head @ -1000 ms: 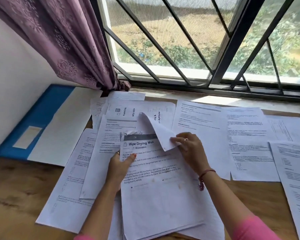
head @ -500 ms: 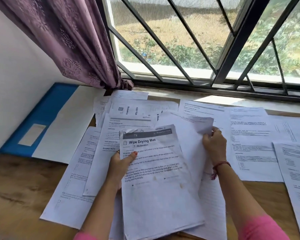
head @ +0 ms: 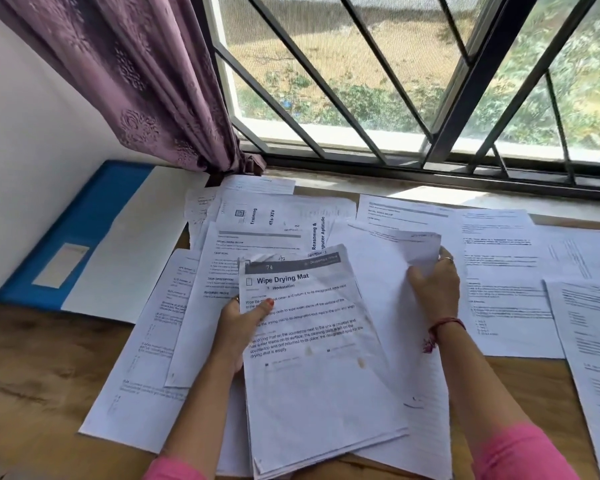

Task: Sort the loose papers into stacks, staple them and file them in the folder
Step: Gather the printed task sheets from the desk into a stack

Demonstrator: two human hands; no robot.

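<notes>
Lowest in the frame, just left of centre, your left hand (head: pixel 241 327) grips the left edge of a thick stack of white printed sheets (head: pixel 312 368) headed "Wipe Drying Mat", thumb pressed on the top page and fingers hidden beneath. The stack's long axis runs from the bottom edge up toward the window, tilted slightly right, and it lies directly between your two forearms.

Just right of it, your right hand (head: pixel 433 289) pinches the upper corner of a single blank-backed white sheet (head: pixel 388 306), peeled off and swung out to the right. That sheet sits against the stack's right edge, its lower part apparently tucked under the stack, though the overlap is hard to read. The right hand is the nearer one to every paper lying centre right.

Beyond your hands, loose white printed papers (head: pixel 499 271) fan across the brown wooden tabletop (head: pixel 32 393), overlapping from centre left out to the right edge.

The open blue plastic folder (head: pixel 84 220) rests in the upper left of the frame against the wall, well apart from both hands and nearer your left. Filing means carrying up and leftward. No stapler shows in view.
</notes>
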